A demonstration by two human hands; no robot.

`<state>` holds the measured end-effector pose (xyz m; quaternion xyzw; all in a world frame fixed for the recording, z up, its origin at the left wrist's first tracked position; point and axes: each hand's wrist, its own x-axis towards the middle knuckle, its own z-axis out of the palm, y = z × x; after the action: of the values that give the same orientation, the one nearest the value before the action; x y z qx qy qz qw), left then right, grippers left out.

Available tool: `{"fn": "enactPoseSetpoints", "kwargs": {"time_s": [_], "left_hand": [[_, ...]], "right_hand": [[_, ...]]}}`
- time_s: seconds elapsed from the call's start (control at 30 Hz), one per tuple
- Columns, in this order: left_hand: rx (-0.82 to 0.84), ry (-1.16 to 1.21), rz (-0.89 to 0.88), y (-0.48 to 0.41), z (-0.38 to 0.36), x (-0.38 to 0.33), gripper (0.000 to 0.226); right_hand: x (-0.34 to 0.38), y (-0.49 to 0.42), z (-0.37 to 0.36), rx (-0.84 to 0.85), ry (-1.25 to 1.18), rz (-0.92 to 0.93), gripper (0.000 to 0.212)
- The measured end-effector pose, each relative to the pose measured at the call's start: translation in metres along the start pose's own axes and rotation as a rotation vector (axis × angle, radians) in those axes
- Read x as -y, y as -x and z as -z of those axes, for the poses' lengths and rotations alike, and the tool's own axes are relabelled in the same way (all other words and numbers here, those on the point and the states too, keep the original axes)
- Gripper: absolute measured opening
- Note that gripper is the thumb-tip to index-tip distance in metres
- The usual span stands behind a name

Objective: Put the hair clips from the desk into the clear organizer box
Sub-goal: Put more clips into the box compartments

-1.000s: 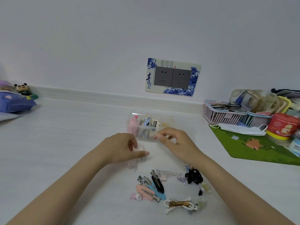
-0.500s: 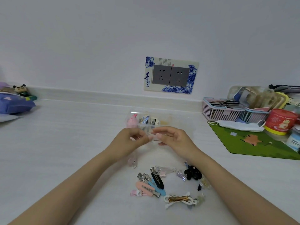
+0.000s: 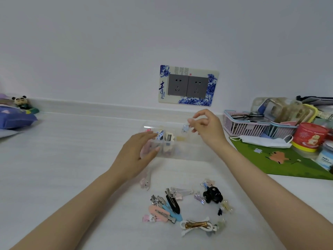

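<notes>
- Since half a second ago my hands have parted. My right hand [image 3: 207,129] has risen above the box and my left hand [image 3: 137,156] has moved to the box's left end.
- White desk [image 3: 54,159] runs along a pale wall, with a green mat [image 3: 281,165] and a pink basket [image 3: 241,125] at the right.
- Clear organizer box [image 3: 191,150] sits mid-desk below a socket plate [image 3: 188,85], with several clips already in its left compartments.
- My left hand is open, fingers nearly straight, touching the box's left end.
- My right hand pinches a small pale blue clip [image 3: 185,127] between thumb and forefinger above the box's right part.
- Loose pile of hair clips [image 3: 173,206] lies on the desk nearer me, between my forearms.
- One pink clip [image 3: 145,183] lies apart, beside my left wrist.
</notes>
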<state>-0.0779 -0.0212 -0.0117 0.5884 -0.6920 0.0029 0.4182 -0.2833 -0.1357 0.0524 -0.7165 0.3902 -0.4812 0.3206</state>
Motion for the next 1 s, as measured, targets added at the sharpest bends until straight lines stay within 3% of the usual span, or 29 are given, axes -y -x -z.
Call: {"fn": "enactPoseSetpoints", "kwargs": {"time_s": [0.13, 0.27, 0.43, 0.57, 0.67, 0.8, 1.0], "left_hand": [[0.064, -0.089, -0.052, 0.0, -0.006, 0.01, 0.076], [0.072, -0.09, -0.037, -0.002, -0.006, 0.012, 0.076], [0.115, -0.101, -0.044, 0.0, 0.002, 0.006, 0.077], [0.091, -0.147, 0.015, 0.0, 0.027, -0.014, 0.044], [0.326, -0.248, 0.203, 0.002, 0.042, -0.025, 0.045], [0.629, -0.38, 0.346, 0.007, 0.036, -0.024, 0.054], [0.63, -0.218, 0.337, 0.006, 0.027, -0.021, 0.029]], "right_hand": [[-0.017, -0.022, -0.012, 0.065, 0.15, -0.037, 0.02], [-0.028, -0.026, -0.023, 0.224, 0.41, -0.064, 0.018], [-0.023, -0.017, -0.02, 0.192, 0.635, 0.049, 0.024], [-0.012, 0.005, -0.011, 0.108, 0.454, 0.129, 0.018], [-0.003, 0.035, -0.01, 0.169, 0.268, 0.19, 0.012], [-0.01, 0.065, -0.015, 0.346, 0.226, 0.183, 0.012], [-0.015, 0.071, -0.018, 0.391, 0.172, 0.103, 0.01]]}}
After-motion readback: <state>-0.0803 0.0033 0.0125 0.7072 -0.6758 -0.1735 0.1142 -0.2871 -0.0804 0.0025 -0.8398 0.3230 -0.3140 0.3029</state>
